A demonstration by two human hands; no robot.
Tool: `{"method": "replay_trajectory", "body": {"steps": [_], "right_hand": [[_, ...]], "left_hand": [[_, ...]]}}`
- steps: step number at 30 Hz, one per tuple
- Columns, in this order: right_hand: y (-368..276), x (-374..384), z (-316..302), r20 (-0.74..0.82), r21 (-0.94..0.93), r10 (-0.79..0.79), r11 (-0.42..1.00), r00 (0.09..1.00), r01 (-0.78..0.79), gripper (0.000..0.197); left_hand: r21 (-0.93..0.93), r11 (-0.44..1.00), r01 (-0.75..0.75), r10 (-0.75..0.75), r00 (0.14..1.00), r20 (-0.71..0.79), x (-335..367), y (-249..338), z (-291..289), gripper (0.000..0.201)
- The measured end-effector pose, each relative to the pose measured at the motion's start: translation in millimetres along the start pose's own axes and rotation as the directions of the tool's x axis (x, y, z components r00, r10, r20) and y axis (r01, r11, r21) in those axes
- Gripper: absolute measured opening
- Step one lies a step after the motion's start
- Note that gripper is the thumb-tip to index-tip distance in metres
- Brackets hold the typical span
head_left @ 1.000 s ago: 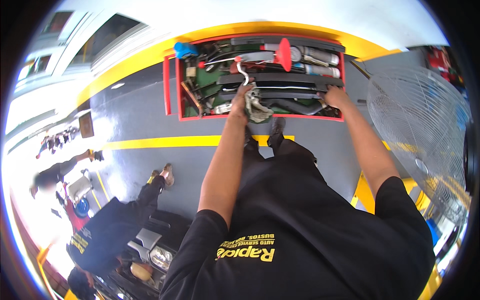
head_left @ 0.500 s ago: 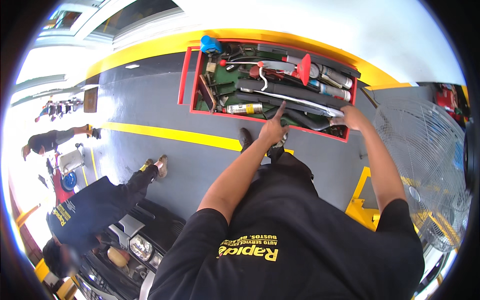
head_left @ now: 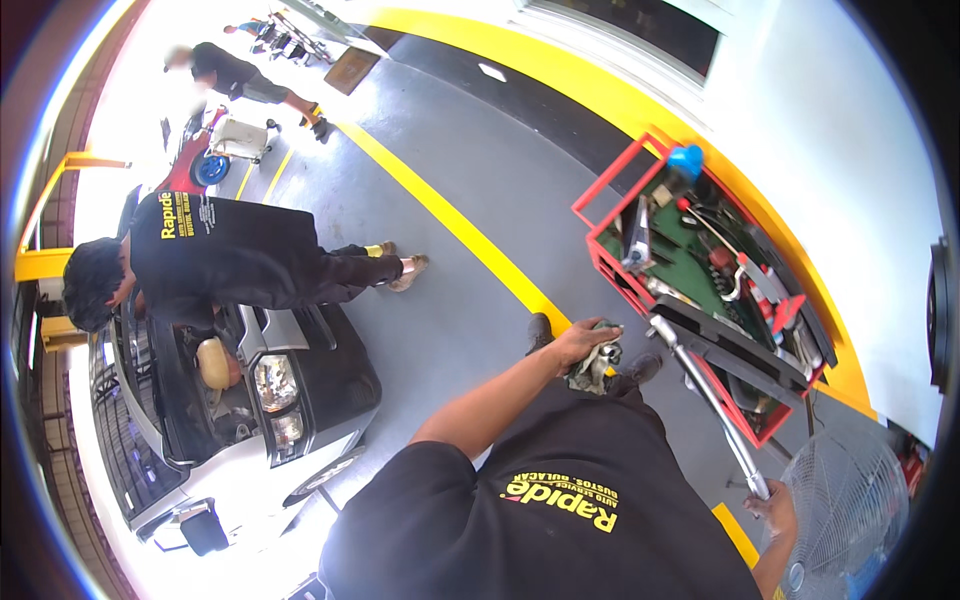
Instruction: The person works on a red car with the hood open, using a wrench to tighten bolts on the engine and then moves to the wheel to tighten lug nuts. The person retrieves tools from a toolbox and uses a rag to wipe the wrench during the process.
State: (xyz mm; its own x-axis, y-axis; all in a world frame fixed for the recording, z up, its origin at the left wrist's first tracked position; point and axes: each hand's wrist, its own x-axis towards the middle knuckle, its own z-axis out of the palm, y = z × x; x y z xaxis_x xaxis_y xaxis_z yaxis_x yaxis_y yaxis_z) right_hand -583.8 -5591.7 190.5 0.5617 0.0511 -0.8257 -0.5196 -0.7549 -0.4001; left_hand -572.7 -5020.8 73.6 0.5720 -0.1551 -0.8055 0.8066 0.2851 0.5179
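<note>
The left hand (head_left: 580, 346) is closed on one crumpled grey-green cloth rag (head_left: 592, 374), just beside the near long edge of the red metal tool cart (head_left: 624, 287). The right hand (head_left: 774, 511) grips one end of one long silver metal bar (head_left: 708, 401) along that edge. One blue rounded object (head_left: 685, 161) sits at the cart's far left corner, one red cone-shaped piece (head_left: 788, 313) toward its right end.

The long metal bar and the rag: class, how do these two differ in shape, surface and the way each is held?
The long metal bar is straight and slender; the rag is a crumpled bundle, far shorter.
The bar is smooth and shiny; the rag is folded and blotchy.
The bar is gripped near one end by the right hand; the rag is bunched in the left hand.
Shared: each is held in one hand.
</note>
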Motion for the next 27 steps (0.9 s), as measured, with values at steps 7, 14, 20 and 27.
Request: {"method": "replay_trajectory", "body": {"steps": [7,14,20,27], "right_hand": [[-142,4,84,-0.154,-0.153,0.012,0.988,0.988,-0.036,0.041],[-200,-48,108,-0.227,-0.103,0.198,0.969,0.953,-0.226,0.037],[-231,-55,94,-0.003,-0.117,0.180,0.977,0.984,-0.179,0.042],[-405,154,203,0.748,-0.024,-0.217,0.936,0.628,0.352,0.043]], "left_hand": [[0.075,0.994,0.076,-0.082,0.992,0.091,81,-42,-70,0.038],[-0.064,0.979,0.193,-0.158,0.922,0.353,110,2,-41,0.039],[-0.131,0.986,0.098,-0.063,0.966,0.250,51,73,-77,0.033],[-0.414,0.907,-0.070,0.005,0.988,-0.156,9,124,-201,0.022]]}}
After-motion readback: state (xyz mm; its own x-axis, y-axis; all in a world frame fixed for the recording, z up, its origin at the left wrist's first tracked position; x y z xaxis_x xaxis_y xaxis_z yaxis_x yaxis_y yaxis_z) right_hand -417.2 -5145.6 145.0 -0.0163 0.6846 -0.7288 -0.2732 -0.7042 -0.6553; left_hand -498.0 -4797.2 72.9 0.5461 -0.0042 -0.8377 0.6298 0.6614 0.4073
